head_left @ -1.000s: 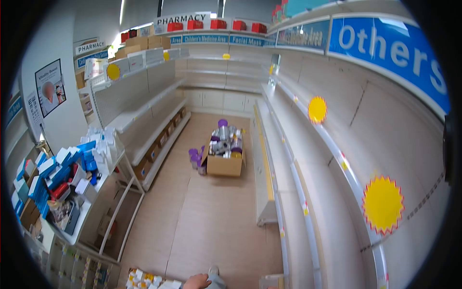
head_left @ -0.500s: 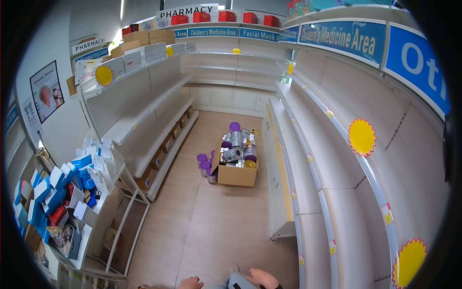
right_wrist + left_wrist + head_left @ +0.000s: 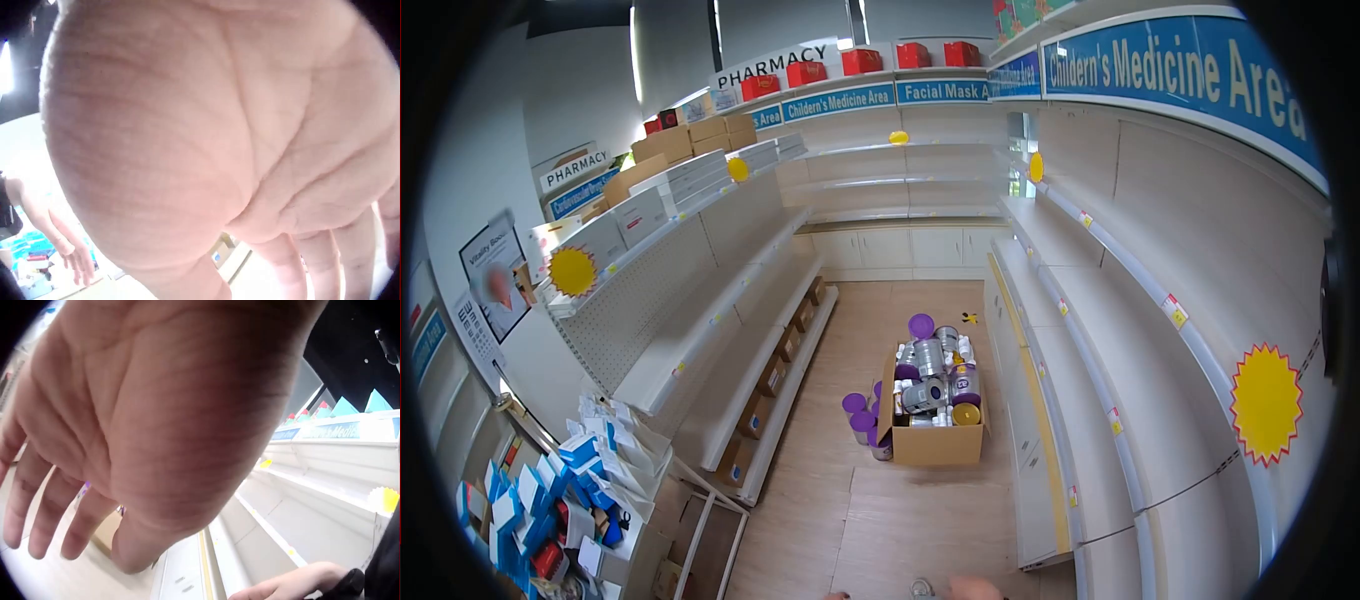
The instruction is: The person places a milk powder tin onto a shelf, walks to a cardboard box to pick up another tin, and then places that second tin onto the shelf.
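Note:
My left hand (image 3: 144, 419) fills much of the left wrist view, its fingers loosely extended and holding nothing. Relaxed fingers also hang from my right hand (image 3: 219, 125) in the right wrist view, the palm bare. In the head view only slivers of the left hand (image 3: 837, 596) and right hand (image 3: 975, 588) show at the bottom edge. Ahead on the floor stands an open cardboard box (image 3: 938, 446), heaped with silver cans (image 3: 928, 357) and small white bottles. Purple-lidded cans (image 3: 862, 422) stand on the floor at its left side. Both hands are well short of the box.
Bare white shelves (image 3: 1090, 330) run along the right, above a low cabinet (image 3: 1030, 430). Another shelf unit (image 3: 690, 340) lines the left, with small cartons (image 3: 772, 376) on its bottom level. A table at lower left carries piled blue-and-white boxes (image 3: 530, 495). Wooden floor (image 3: 880, 520) lies between.
The head view has advanced and turned right, so the cardboard box appears larger and nearer. Both hands have dropped toward the bottom edge. White-and-yellow items at lower left have left the view.

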`<control>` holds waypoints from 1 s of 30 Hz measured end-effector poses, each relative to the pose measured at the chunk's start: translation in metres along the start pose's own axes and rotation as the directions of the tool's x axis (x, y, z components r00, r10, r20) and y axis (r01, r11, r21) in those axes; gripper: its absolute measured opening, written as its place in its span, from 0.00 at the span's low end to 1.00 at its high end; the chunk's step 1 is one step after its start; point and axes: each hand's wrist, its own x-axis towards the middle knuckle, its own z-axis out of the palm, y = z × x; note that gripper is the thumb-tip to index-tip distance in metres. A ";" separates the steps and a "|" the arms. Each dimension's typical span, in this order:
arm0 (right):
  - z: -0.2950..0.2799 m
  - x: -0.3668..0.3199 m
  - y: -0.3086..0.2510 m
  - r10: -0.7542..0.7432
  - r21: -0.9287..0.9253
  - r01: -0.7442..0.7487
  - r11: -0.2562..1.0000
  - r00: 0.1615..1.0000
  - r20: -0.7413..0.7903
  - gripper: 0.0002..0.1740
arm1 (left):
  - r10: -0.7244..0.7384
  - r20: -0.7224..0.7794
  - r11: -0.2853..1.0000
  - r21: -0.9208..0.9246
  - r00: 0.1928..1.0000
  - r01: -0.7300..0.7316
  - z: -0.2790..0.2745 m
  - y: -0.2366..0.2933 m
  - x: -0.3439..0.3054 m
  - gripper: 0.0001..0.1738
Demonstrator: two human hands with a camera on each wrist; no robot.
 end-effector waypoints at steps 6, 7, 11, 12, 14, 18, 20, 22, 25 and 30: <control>-0.082 0.082 -0.007 0.052 -0.056 -0.054 0.997 0.998 -0.040 0.21 | -0.023 -0.164 0.990 0.131 0.986 0.045 -0.074 0.019 0.078 0.23; -0.083 0.094 0.002 0.020 -0.043 -0.023 0.999 0.997 -0.072 0.21 | -0.018 -0.133 0.989 0.143 0.991 0.038 -0.078 0.017 0.091 0.23; -0.080 0.118 0.036 -0.041 -0.037 0.036 0.999 0.986 -0.160 0.22 | -0.173 0.006 0.965 0.199 0.985 0.168 -0.089 0.027 0.126 0.25; -0.084 0.126 0.044 -0.032 -0.038 0.026 0.999 0.988 -0.154 0.22 | -0.172 0.018 0.967 0.196 0.985 0.165 -0.085 0.018 0.142 0.25; -0.117 0.133 0.040 0.287 -0.092 -0.272 0.958 0.899 0.332 0.24 | -0.180 0.100 0.975 0.152 0.979 0.163 -0.074 -0.008 0.178 0.26; -0.053 0.145 0.150 0.060 0.146 -0.013 0.989 0.946 -0.318 0.22 | -0.187 0.122 0.981 0.068 0.975 0.180 -0.087 -0.024 0.247 0.26; -0.090 0.179 0.141 0.137 0.141 -0.103 0.985 0.958 -0.254 0.24 | -0.170 0.095 0.981 0.115 0.981 0.159 -0.108 -0.019 0.288 0.26; -0.149 0.226 0.121 0.234 0.126 -0.214 0.969 0.958 -0.169 0.27 | -0.226 0.049 0.955 0.208 0.973 0.211 -0.133 0.005 0.327 0.24; -0.246 0.302 0.068 0.181 -0.046 -0.177 0.983 0.977 0.112 0.26 | -0.129 -0.025 0.973 0.190 0.991 0.132 -0.177 0.039 0.381 0.22; -0.336 0.381 0.013 0.081 0.106 -0.060 0.993 0.974 -0.211 0.27 | 0.049 0.030 0.969 0.243 0.998 -0.054 -0.204 0.080 0.493 0.20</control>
